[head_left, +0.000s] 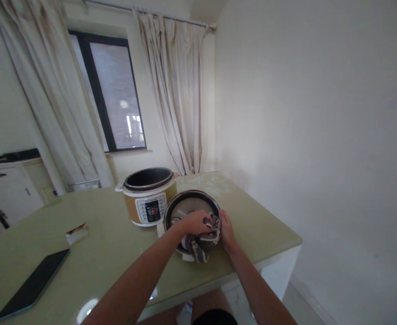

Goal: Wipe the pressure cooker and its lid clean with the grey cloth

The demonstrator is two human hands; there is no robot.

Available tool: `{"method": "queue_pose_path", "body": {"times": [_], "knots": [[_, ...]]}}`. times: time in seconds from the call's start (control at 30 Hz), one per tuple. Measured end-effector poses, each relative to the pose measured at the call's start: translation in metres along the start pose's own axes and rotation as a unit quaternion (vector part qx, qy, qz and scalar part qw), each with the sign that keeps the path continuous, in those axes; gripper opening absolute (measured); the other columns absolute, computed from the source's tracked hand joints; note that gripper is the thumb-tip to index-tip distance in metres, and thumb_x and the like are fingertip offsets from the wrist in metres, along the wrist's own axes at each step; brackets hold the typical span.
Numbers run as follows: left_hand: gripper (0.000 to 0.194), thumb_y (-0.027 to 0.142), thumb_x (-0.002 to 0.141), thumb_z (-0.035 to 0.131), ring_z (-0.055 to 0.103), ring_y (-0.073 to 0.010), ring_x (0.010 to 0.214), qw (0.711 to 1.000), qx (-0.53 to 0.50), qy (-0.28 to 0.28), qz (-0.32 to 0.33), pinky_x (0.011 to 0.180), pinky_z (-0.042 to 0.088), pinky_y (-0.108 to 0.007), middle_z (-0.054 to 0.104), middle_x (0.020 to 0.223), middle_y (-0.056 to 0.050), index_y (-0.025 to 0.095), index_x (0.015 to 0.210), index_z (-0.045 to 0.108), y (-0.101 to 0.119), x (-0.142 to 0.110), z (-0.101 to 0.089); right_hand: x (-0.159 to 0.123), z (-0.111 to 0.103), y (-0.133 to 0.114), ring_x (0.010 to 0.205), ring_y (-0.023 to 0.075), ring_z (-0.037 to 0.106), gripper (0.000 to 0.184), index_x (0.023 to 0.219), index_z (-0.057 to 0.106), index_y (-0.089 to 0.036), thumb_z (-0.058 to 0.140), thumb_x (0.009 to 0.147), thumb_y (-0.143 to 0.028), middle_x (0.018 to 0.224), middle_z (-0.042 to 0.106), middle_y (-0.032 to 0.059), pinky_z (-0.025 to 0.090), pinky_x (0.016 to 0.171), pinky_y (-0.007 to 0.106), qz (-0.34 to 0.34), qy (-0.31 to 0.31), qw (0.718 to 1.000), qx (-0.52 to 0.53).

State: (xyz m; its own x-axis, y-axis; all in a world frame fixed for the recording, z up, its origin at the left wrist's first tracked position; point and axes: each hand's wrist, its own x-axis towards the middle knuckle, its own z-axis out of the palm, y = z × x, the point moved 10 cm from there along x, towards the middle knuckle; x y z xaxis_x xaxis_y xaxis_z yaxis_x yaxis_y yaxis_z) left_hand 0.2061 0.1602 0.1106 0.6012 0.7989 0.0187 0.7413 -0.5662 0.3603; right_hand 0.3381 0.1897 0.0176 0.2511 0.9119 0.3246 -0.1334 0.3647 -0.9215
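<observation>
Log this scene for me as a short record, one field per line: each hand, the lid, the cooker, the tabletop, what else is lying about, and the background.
left hand: gripping a crumpled patterned cloth over the lid
right hand: against the lid's right rim; grip unclear
lid: round, inner side up, beside the cooker
cooker: upright, uncovered, dark inside, control panel in front
tabletop: pale green, glossy
also on it: dark flat slab, small whitish object
background: dark-framed window, light curtains, plain wall
</observation>
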Motion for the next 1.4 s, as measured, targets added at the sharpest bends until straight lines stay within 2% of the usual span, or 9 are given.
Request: {"method": "queue_pose_path", "body": {"times": [0.17,0.27,0.4,0.6,0.73,0.87,1.0,1.13,1.4], "knots": [[0.034,0.016,0.065,0.081,0.073,-0.0254,0.087,0.987,0.091,-0.133,0.001,0.086,0.06,-0.036,0.08,0.091,-0.002,0.026,0.097,0.085,-0.007,-0.031,0.006,0.004,0.002,0.002,0.143,0.0289,0.054,0.071,0.137,0.071,-0.026,0.056,0.091,-0.079,0.149,0.065,0.0066,0.032,0.128,0.049,-0.01,-0.02,1.0,-0.01],[0.037,0.01,0.06,0.082,0.073,-0.0306,0.093,0.974,0.168,-0.148,-0.039,0.086,0.061,-0.044,0.079,0.101,-0.006,0.026,0.093,0.084,-0.023,-0.049,-0.01,0.004,0.008,-0.001,0.145,0.0292,0.053,0.074,0.139,0.069,-0.026,0.055,0.091,-0.08,0.15,0.063,0.0068,0.029,0.13,0.051,-0.014,-0.032,0.999,-0.012],[0.029,0.006,0.076,0.071,0.067,-0.0389,0.115,0.957,0.275,-0.052,-0.072,0.091,0.058,-0.055,0.072,0.122,-0.016,0.022,0.099,0.081,-0.04,-0.058,-0.052,0.002,0.011,-0.004,0.15,0.0293,0.048,0.073,0.143,0.068,-0.027,0.053,0.093,-0.079,0.153,0.06,0.0065,0.025,0.132,0.052,-0.017,-0.035,0.999,-0.028],[0.038,0.006,0.091,0.053,0.055,-0.0391,0.127,0.941,0.316,0.092,-0.083,0.091,0.057,-0.052,0.06,0.139,-0.017,0.024,0.115,0.077,-0.06,-0.045,-0.098,-0.003,0.009,0.0,0.153,0.0296,0.044,0.08,0.147,0.064,-0.025,0.056,0.09,-0.081,0.158,0.056,0.0074,0.023,0.133,0.052,-0.006,-0.04,0.998,-0.041],[0.039,0.006,0.091,0.052,0.053,-0.0339,0.126,0.943,0.226,0.202,-0.14,0.089,0.056,-0.043,0.058,0.137,-0.012,0.027,0.114,0.074,-0.055,-0.022,-0.102,-0.004,0.01,0.0,0.153,0.0277,0.044,0.075,0.148,0.063,-0.026,0.055,0.094,-0.077,0.159,0.055,0.0063,0.022,0.133,0.051,-0.014,-0.046,0.998,-0.038],[0.026,0.019,0.088,0.064,0.061,-0.0272,0.116,0.948,0.043,0.268,-0.168,0.102,0.051,-0.04,0.061,0.13,-0.01,0.023,0.113,0.072,-0.038,0.006,-0.073,-0.003,0.007,0.002,0.152,0.0289,0.045,0.074,0.145,0.066,-0.027,0.057,0.092,-0.078,0.157,0.056,0.0059,0.024,0.132,0.051,-0.005,-0.033,0.999,-0.042],[0.031,0.02,0.087,0.064,0.065,-0.025,0.119,0.971,-0.043,0.207,-0.109,0.108,0.049,-0.037,0.067,0.129,-0.01,0.021,0.116,0.074,-0.021,0.024,-0.036,-0.002,0.008,0.003,0.141,0.0318,0.057,0.077,0.137,0.071,-0.025,0.054,0.09,-0.083,0.145,0.067,0.0086,0.035,0.126,0.052,0.017,-0.046,0.999,-0.023],[0.037,0.017,0.084,0.064,0.068,-0.0223,0.121,0.992,-0.053,0.094,-0.063,0.111,0.048,-0.032,0.077,0.124,-0.005,0.022,0.117,0.079,-0.023,0.009,-0.016,-0.004,0.009,0.0,0.123,0.0334,0.068,0.08,0.122,0.078,-0.024,0.05,0.086,-0.09,0.125,0.078,0.0086,0.045,0.118,0.053,0.029,-0.049,0.998,-0.005],[0.04,0.007,0.07,0.068,0.073,-0.019,0.084,0.989,0.005,-0.146,-0.002,0.086,0.06,-0.029,0.081,0.088,0.005,0.031,0.098,0.085,-0.038,-0.051,-0.002,-0.004,0.013,-0.005,0.143,0.0309,0.055,0.073,0.134,0.073,-0.028,0.06,0.087,-0.082,0.147,0.066,0.0056,0.032,0.128,0.054,0.019,-0.041,0.999,0.017]]}}
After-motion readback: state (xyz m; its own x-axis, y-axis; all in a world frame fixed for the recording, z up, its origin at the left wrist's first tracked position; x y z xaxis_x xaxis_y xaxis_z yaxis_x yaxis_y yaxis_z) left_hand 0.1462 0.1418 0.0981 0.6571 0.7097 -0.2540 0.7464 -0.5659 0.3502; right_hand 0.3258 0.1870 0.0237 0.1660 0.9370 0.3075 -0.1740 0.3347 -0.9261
